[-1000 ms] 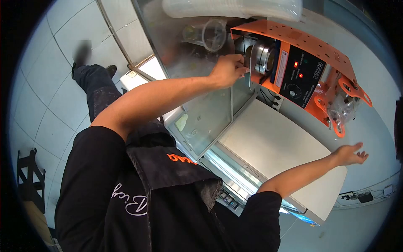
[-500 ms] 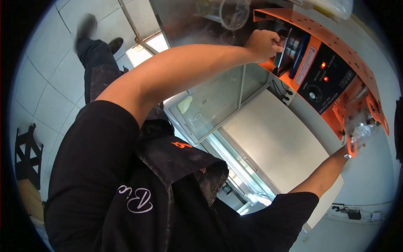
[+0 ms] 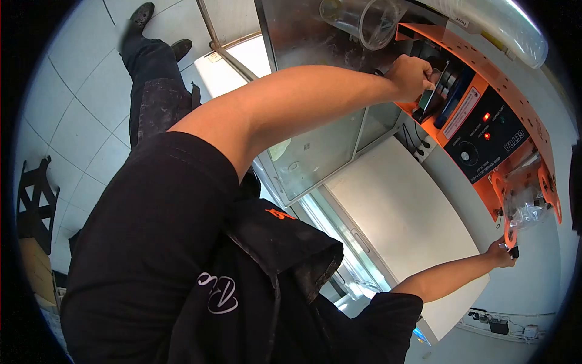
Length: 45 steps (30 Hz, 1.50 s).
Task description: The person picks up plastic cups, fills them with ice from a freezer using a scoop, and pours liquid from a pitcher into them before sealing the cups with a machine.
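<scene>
On the upper right is an orange GETRA machine with a black control panel, red lights and a dial. My left hand reaches across to its open side. The fingers are curled, thumb and fingertips pinched at the edge of a dark, flat shiny plate, and part of the grip is hidden. Lower right, my right hand is closed around a black-tipped handle beside the machine's orange loops. Crumpled clear film hangs between those loops.
Clear plastic cups lie on a metal surface beyond my left hand. A white freezer-like cabinet with a glass-lidded part stands below. Cables run to a wall socket. A black stool stands on the tiled floor.
The view has shifted, so the machine sits lower and further right. My right hand has moved away from behind the orange loops and shows on the handle. My left hand stays at the plate.
</scene>
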Tool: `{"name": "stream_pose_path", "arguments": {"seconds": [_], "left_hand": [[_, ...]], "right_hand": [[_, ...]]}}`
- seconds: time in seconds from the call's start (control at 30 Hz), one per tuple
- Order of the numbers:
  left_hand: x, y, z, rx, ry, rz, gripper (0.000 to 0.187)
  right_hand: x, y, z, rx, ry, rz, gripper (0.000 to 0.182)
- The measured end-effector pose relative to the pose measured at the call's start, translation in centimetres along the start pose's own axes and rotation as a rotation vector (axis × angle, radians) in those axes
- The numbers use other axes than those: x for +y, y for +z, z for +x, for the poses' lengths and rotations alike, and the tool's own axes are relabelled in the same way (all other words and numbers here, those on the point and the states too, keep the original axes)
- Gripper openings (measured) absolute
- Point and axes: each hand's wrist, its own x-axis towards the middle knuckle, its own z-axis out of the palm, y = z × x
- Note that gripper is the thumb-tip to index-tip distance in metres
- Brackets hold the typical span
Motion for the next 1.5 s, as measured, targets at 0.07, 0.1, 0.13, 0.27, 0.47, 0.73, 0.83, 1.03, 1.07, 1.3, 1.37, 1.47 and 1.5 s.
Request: {"name": "stream_pose_path", "arguments": {"seconds": [0.07,0.1,0.13,0.27,0.47,0.73,0.83,1.03,1.07,1.3,1.37,1.47,1.5], "left_hand": [[0.0,0.3,0.1,0.006,-0.006,0.006,0.019],[0.0,0.5,0.2,0.014,-0.006,0.008,0.019],[0.0,0.6,0.3,0.025,-0.008,0.01,0.019],[0.4,0.4,0.2,0.026,-0.081,-0.026,0.019],[0.1,1.0,0.1,0.057,-0.053,0.009,0.019],[-0.3,1.8,-0.1,0.128,0.034,0.096,0.02],[1.0,1.0,0.1,0.055,-0.035,0.017,0.017],[2.3,0.9,-0.5,0.038,-0.094,-0.051,0.009],[2.2,1.2,-0.3,0.029,-0.117,-0.058,0.008],[1.2,1.4,0.3,-0.045,-0.206,-0.169,0.009],[0.0,1.3,0.7,-0.087,-0.219,-0.181,0.009],[-0.3,1.0,0.8,-0.094,-0.215,-0.186,0.011],[-0.4,0.9,1.5,-0.104,-0.192,-0.2,0.011]], "right_hand": [[-0.6,-0.3,-0.8,-0.002,-0.009,0.01,0.064],[-0.8,-0.4,-1.2,-0.008,-0.014,0.016,0.065],[-1.0,-0.4,-1.6,-0.015,-0.014,0.024,0.066],[-1.1,0.9,-4.0,0.104,-0.045,0.046,0.074],[-1.0,-2.3,-4.4,0.037,-0.096,0.101,0.062],[-1.0,-0.8,-11.7,0.028,-0.076,0.455,0.048],[0.3,0.8,-17.0,0.049,-0.142,0.695,0.048],[2.9,3.3,-22.0,0.029,-0.287,0.69,0.051],[3.4,3.4,-22.2,0.027,-0.317,0.686,0.052],[4.6,6.3,-27.4,0.209,-0.333,0.66,0.051],[6.0,7.0,-29.9,0.191,-0.381,0.662,0.048],[6.7,8.6,-32.2,0.215,-0.433,0.621,0.045],[6.7,8.8,-31.9,0.225,-0.44,0.628,0.044]]}}
